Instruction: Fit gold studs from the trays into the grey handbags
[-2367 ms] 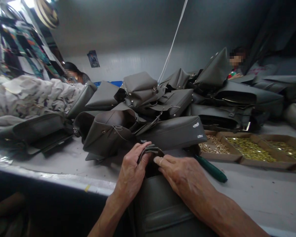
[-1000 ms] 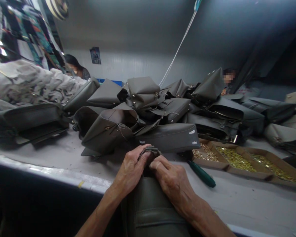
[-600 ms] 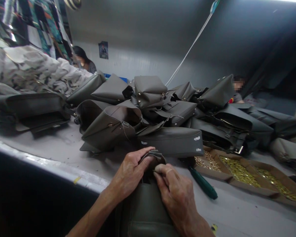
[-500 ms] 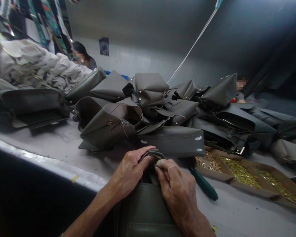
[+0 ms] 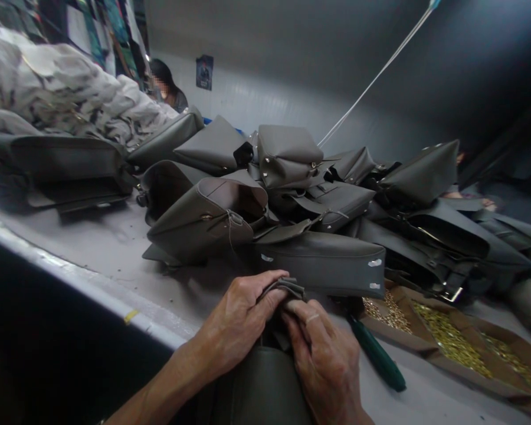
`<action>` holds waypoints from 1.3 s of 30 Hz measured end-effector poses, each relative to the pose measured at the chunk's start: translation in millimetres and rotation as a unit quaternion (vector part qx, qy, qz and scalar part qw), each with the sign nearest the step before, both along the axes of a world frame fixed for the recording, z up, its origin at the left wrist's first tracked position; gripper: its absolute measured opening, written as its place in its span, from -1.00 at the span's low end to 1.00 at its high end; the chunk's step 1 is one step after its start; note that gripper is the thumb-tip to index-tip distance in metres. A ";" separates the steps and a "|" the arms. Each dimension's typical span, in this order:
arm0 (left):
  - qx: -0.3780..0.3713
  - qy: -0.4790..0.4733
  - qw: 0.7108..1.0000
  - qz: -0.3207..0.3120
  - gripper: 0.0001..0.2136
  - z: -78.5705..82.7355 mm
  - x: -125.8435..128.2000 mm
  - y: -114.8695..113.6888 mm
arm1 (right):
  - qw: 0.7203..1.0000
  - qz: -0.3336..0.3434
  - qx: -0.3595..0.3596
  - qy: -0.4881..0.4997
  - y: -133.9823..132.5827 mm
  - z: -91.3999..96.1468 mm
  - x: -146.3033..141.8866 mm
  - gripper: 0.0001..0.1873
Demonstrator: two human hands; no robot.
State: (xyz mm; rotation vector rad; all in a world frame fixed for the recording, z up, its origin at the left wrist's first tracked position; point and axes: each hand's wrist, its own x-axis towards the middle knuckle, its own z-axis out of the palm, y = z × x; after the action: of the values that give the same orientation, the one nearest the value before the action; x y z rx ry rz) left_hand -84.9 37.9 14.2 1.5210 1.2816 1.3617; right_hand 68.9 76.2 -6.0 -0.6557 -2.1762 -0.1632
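Between thumb and fingers, my left grip clasps the folded grey layers near the centre of my view. My right grip curls just under their right end; its fingertips are partly hidden, so I cannot tell what it pinches. Below, between my forearms, is the dark grey bag; I cannot see whether the layers join it. I judge the step in hand as shaping or lining up these layers, and the next move as calling for a steady left hold with small, careful work by the right fingers.

Just beyond my knuckles, a bag with white marks lies on its side, leaving little room forward. To its left, an open bag leans, mouth up. On my right, a green handle lies near the cardboard tray of gold pieces. The worktop shows bare room at left, up to its pale front edge, and more right of the handle.
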 end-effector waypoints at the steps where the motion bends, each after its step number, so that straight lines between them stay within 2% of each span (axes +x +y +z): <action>1: -0.002 -0.002 1.000 0.002 -0.73 -0.2 0.4 -0.5 | 1.000 0.002 -0.003 0.001 -0.3 -0.3 -0.5 -0.81; 8: -0.033 -0.030 0.999 0.021 -0.80 2.7 2.2 -2.8 | 0.997 0.031 -0.049 0.053 -3.3 3.6 -2.2 -0.88; 12: -0.057 -0.045 0.997 0.004 -0.80 3.9 1.0 -3.0 | 0.995 0.032 -0.053 0.078 -2.0 5.3 -2.9 -0.88; 20: -0.055 -0.050 0.997 -0.016 -0.81 3.5 -0.7 -2.1 | 0.986 0.063 -0.119 0.102 3.1 4.2 -2.4 -0.86; 26: -0.045 -0.051 0.997 -0.024 -0.81 3.1 0.0 -4.6 | 0.981 0.031 -0.140 0.132 -1.0 5.6 -5.5 -0.89; 30: -0.037 -0.036 0.998 -0.030 -0.82 2.3 0.3 -4.0 | 0.982 -0.025 -0.123 0.145 -1.9 6.4 -6.7 -0.89; 34: -0.045 -0.001 0.999 -0.009 -0.80 2.8 0.9 -4.2 | 0.979 -0.089 -0.100 0.151 0.8 7.2 -3.9 -0.86; 36: -0.049 0.011 0.999 -0.004 -0.78 3.1 1.5 -4.9 | 0.976 -0.099 -0.126 0.145 2.8 6.1 -2.6 -0.79; 39: -0.052 0.030 0.998 -0.004 -0.75 1.8 3.1 -6.1 | 0.959 -0.067 -0.230 0.150 3.2 4.2 -3.6 -0.59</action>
State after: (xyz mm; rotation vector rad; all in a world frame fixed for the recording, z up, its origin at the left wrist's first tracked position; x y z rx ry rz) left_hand -81.7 31.8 16.0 1.5045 1.3613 1.2334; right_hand 65.4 79.4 -1.8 -1.0187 -1.8825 0.3632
